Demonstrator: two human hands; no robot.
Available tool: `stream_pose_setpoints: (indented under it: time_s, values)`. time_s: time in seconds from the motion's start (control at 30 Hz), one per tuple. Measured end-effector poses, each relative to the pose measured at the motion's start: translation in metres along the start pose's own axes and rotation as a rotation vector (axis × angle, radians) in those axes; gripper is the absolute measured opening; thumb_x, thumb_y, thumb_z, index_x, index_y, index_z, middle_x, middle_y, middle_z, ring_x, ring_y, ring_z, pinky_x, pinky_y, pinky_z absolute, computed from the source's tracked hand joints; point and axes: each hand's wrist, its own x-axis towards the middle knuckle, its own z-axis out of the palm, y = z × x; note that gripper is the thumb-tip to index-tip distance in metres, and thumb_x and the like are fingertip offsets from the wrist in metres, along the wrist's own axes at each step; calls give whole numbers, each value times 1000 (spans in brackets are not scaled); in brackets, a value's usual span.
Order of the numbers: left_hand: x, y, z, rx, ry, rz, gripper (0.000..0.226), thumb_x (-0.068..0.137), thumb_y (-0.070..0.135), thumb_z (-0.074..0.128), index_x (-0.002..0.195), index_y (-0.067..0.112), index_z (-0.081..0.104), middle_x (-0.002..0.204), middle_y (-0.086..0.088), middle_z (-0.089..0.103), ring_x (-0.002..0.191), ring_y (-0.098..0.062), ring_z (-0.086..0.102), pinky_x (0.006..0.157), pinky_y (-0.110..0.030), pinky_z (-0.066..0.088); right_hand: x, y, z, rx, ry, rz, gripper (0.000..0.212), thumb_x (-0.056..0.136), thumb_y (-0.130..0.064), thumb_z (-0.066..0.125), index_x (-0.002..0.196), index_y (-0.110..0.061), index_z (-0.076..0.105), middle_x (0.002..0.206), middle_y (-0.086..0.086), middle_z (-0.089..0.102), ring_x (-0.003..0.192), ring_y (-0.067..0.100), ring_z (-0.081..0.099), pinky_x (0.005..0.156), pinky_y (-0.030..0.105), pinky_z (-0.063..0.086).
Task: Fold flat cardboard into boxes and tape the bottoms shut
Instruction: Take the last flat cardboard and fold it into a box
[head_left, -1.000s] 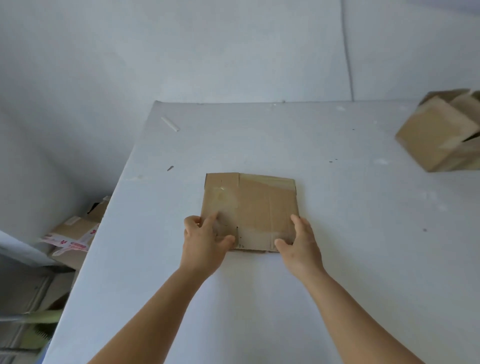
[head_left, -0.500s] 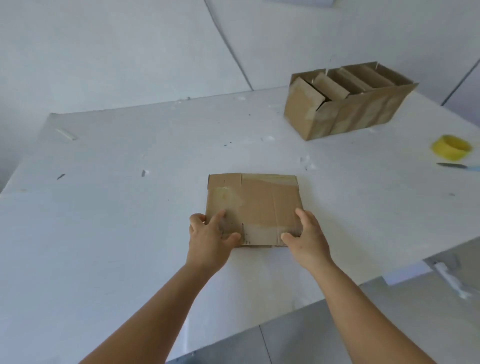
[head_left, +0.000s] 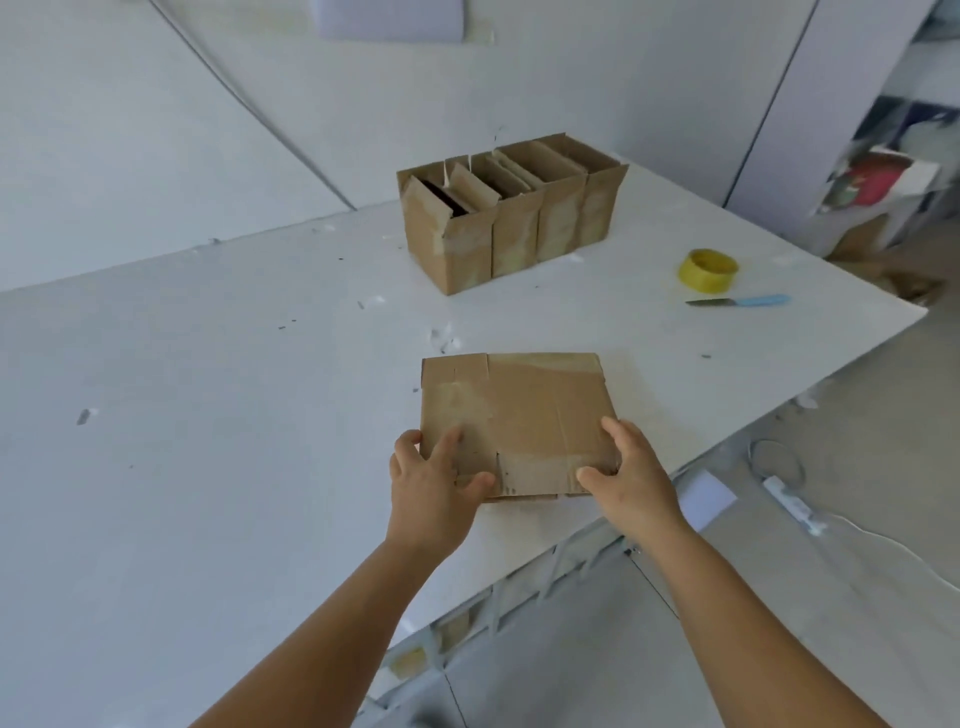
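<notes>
Both hands, left hand (head_left: 434, 486) and right hand (head_left: 631, 475), pinch the flat cardboard's (head_left: 511, 415) near corners on the tabletop (head_left: 208, 415).

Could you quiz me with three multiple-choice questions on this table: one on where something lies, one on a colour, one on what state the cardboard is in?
1. Where is the knife?
A. just nearer the person than the tape roll
B. inside the folded boxes
C. under the flat cardboard

2. What colour is the tape roll?
A. red
B. yellow
C. black

3. What state is the cardboard that the left hand and right hand grip?
A. folded and taped
B. torn in half
C. still flat on the table

Answers: 1 A, it lies just below the roll in the head view; 2 B, the ring is yellow; 3 C, it lies flat, gripped at its near corners.
</notes>
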Motion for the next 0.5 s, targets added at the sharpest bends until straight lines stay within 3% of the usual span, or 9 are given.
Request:
stream_pose_setpoints:
  time_s: [0.5]
  values:
    - [136,100,77,5,-38,100,64,87,40,61,143,27,34,151,-13,15,132,-32,20,109,-41,28,137,42,-89,12,91,71,67,89,-24,58,148,-24,26,156,-7,18,139,16,27,112,33,29]
